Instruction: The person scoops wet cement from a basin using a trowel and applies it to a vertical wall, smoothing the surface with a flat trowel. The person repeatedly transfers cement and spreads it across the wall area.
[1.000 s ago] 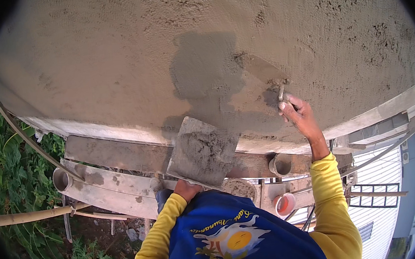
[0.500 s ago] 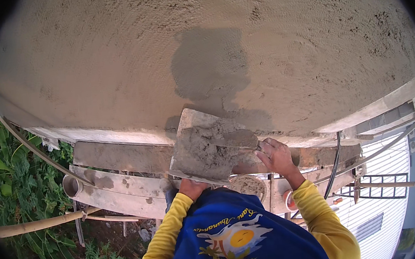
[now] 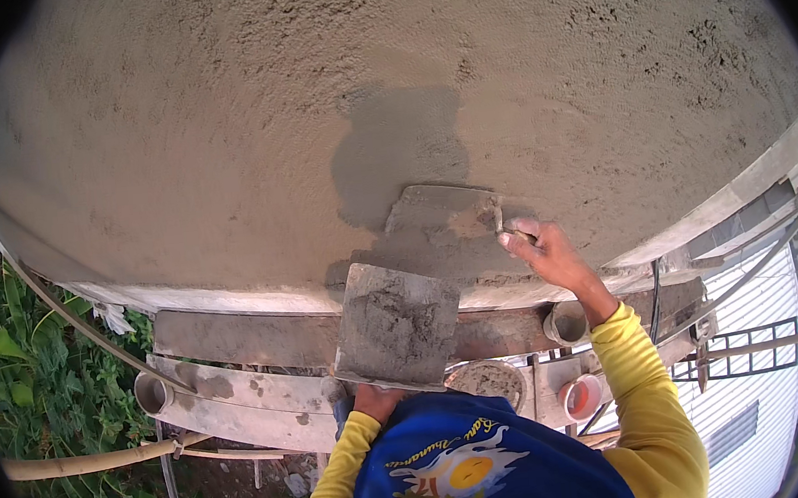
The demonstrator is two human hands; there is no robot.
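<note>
My left hand (image 3: 377, 402) grips a square mortar hawk (image 3: 396, 321) from beneath; the board hides most of its fingers. A thin layer of grey mortar is smeared over the board. My right hand (image 3: 548, 252) is closed round the handle of a plastering trowel (image 3: 434, 209), up and to the right of the hawk. Its flat blade lies against the plastered wall (image 3: 218, 161), just below a darker wet patch (image 3: 398, 143). Where the blade meets the plaster, its lower edge is hard to make out.
Scaffold planks (image 3: 250, 398) run below the wall. On them stand a mortar-filled bucket (image 3: 489, 381), a grey pail (image 3: 569, 323), a reddish-lined container (image 3: 581, 397) and a pale bucket (image 3: 154, 394) lying tipped. A bamboo pole (image 3: 93, 461) and plants (image 3: 56, 378) are at left.
My right hand has moved the trowel up from the hawk onto the wall. Less mortar shows on the hawk, which sits lower in view.
</note>
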